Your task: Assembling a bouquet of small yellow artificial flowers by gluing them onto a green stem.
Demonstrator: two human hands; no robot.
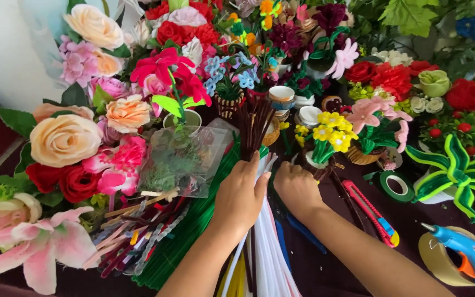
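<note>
The left hand (241, 193) reaches forward, palm down, its fingers clasping dark brown stems (253, 125) over the white stems (268, 236). Just right of them, the right hand (297, 187) lies knuckles-up, fingers curled under; their hold cannot be told.

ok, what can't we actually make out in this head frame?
- Left hand: its palm lies on the white pipe cleaners, so any grip is hidden.
- Right hand: curled fingers face away; whether it holds anything cannot be told.
- Clear plastic bag: the greenery inside is blurred by glare.
- Blue glue gun: cut off by the right and bottom edges.
- Pink lily: cut off by the left edge.
</note>
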